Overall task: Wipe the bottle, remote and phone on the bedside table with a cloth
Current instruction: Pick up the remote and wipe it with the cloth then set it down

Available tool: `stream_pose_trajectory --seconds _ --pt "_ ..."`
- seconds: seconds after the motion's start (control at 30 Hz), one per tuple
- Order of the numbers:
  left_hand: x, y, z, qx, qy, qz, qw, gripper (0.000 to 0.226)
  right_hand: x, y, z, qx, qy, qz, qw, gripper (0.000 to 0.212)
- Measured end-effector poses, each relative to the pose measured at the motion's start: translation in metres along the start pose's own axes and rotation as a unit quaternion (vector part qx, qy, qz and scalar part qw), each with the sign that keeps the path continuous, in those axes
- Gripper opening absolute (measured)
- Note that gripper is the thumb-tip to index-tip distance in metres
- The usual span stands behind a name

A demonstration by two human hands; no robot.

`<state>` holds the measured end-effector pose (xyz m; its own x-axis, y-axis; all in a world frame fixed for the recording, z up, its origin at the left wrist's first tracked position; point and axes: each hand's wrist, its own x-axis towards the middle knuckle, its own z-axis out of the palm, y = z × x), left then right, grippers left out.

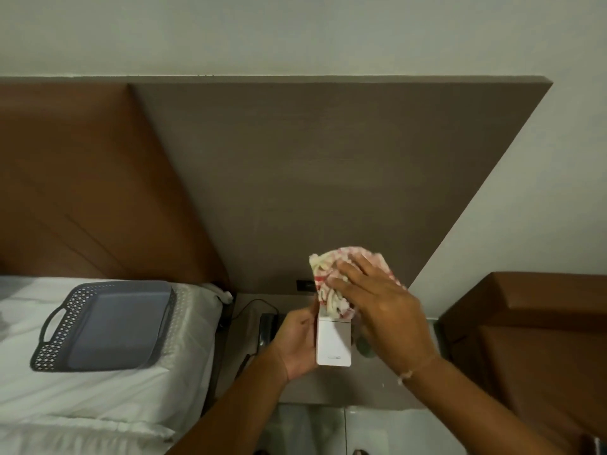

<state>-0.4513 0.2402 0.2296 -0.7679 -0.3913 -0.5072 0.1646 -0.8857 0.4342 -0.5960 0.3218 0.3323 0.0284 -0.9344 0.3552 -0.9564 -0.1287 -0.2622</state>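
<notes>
My left hand (295,343) holds a white remote (333,343) upright above the bedside table (328,389), gripping it from the left side. Over the remote's upper half my right hand (381,310) presses a crumpled red, white and cream cloth (328,280). A dark phone (267,326) lies on the table to the left of my left hand, with a black cable running from it. Something greenish (364,348), partly hidden behind my right hand, stands to the right of the remote; I cannot tell whether it is the bottle.
A grey plastic tray (105,326) with perforated sides rests on the white pillow (193,323) at the left. A grey-brown headboard panel (312,175) rises behind the table. A brown wooden cabinet (532,339) stands at the right. Pale floor tiles (312,428) show below.
</notes>
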Motion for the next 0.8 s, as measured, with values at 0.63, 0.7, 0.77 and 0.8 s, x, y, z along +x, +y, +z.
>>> stream_pose_trajectory --seconds 0.63,0.7,0.77,0.8 --pt "0.005 0.003 0.009 0.007 -0.005 -0.010 1.000 0.051 0.008 0.007 0.024 0.026 -0.024 0.051 0.998 0.054" --pt "0.009 0.006 0.005 -0.020 0.007 -0.013 1.000 0.054 -0.005 -0.004 0.034 0.036 -0.015 0.044 0.998 0.055" --pt "0.011 0.013 0.002 -0.025 0.019 -0.020 0.999 0.049 -0.024 -0.012 0.046 0.010 -0.071 -0.004 0.997 0.061" --pt "0.014 0.016 -0.002 -0.013 0.028 -0.019 0.999 0.052 -0.035 -0.015 0.051 -0.005 -0.108 -0.035 0.993 0.063"
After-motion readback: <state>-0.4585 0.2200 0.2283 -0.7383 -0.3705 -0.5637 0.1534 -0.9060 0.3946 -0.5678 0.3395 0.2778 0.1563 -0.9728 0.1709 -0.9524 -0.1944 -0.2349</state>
